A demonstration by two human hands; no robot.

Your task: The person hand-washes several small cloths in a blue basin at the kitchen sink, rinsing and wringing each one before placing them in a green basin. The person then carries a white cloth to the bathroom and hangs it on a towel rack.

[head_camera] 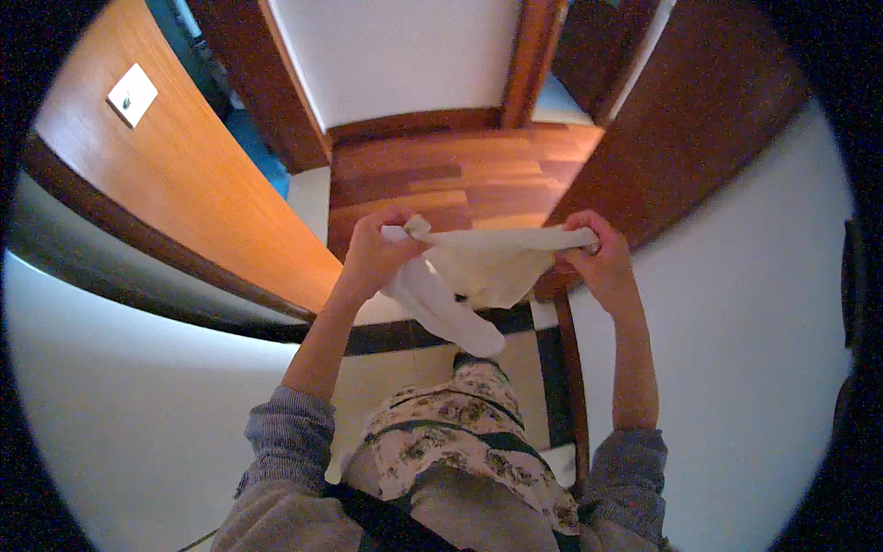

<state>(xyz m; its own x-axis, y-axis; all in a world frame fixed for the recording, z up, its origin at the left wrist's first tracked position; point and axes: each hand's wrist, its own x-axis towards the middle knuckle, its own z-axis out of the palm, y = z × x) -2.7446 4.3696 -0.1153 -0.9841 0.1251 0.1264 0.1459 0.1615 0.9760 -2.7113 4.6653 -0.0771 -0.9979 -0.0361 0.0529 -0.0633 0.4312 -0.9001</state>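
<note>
Between my two hands a cream-coloured cloth (493, 259) is stretched by its upper edge, its lower part hanging loose. My left hand (383, 252) pinches one end of it, together with a white sock-like piece of fabric (448, 310) that dangles down over the tiles. The cloth's other end is gripped in my right hand (599, 259), thumb and fingers closed around the edge. A small dark spot shows where the two fabrics meet; I cannot tell what it is.
An orange-brown wooden panel (200, 165) with a white switch plate (132, 95) rises on the left. Ahead lies a wood-plank floor (414, 172), bounded by a doorway frame (534, 62). A white wall (717, 331) stands close on the right. Pale tiles with a dark border (379, 338) are below.
</note>
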